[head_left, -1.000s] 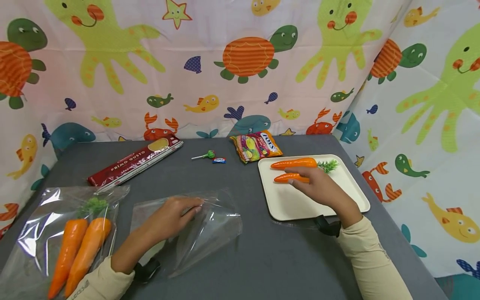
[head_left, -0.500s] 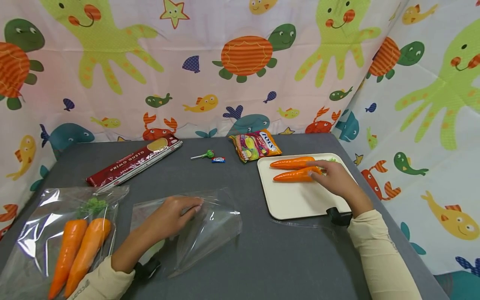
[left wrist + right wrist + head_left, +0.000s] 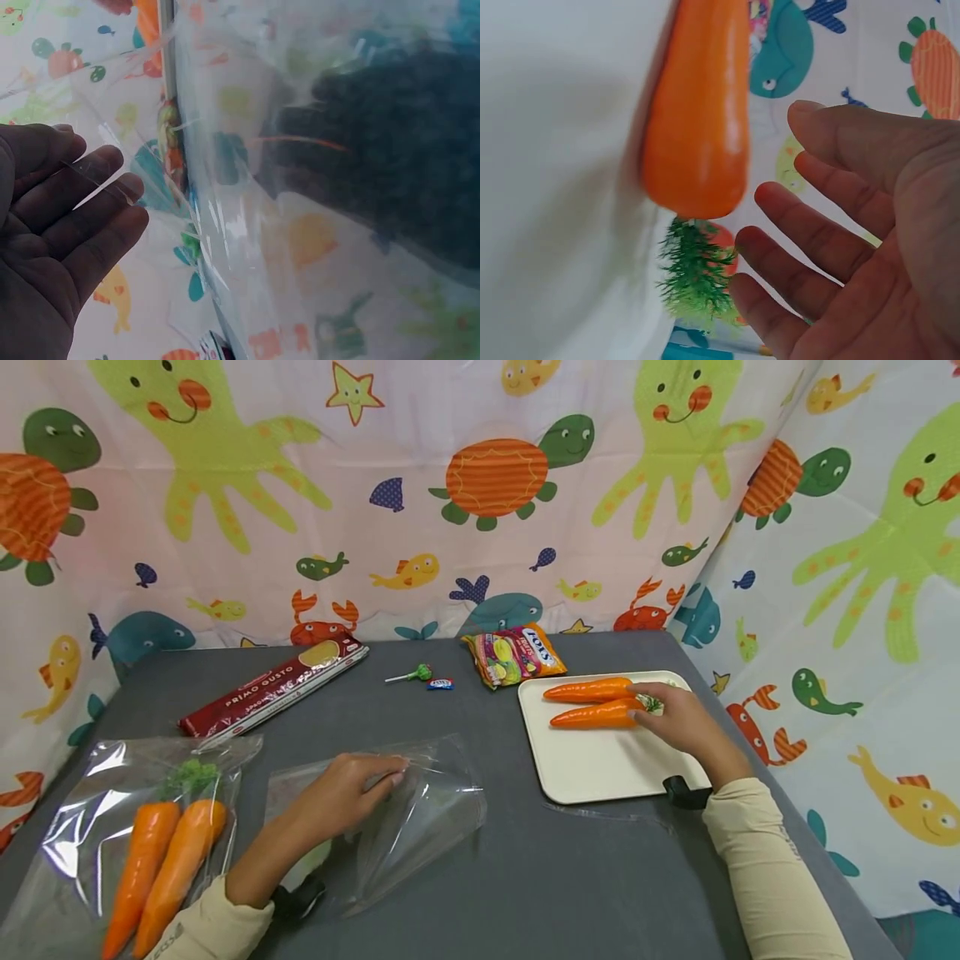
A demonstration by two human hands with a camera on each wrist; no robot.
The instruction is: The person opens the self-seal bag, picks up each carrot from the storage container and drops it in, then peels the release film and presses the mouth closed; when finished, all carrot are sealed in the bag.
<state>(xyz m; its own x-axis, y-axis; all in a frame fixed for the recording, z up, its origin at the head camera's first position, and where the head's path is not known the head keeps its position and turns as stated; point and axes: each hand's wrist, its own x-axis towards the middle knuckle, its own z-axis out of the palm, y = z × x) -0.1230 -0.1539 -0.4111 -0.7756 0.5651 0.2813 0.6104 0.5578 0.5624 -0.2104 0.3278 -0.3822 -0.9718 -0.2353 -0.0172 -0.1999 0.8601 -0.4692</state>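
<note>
My left hand pinches the rim of a clear plastic bag lying on the grey table, lifting its mouth slightly. In the left wrist view, the thin film passes between the thumb and fingers. My right hand is at the leafy end of the nearer of two orange carrots, over a cream tray. Behind it lies the other carrot. The right wrist view shows parted, gently bent fingers beside the carrot's thick end and green leaves, not closed round them.
Two larger carrots lie inside another clear bag at the left. Farther back are a red spaghetti pack, a lollipop, a small blue sweet and a candy bag. A printed curtain stands behind.
My right hand has moved right, from above the carrots to the nearer carrot's leafy end, uncovering more of both. My left hand stays on the bag's rim.
</note>
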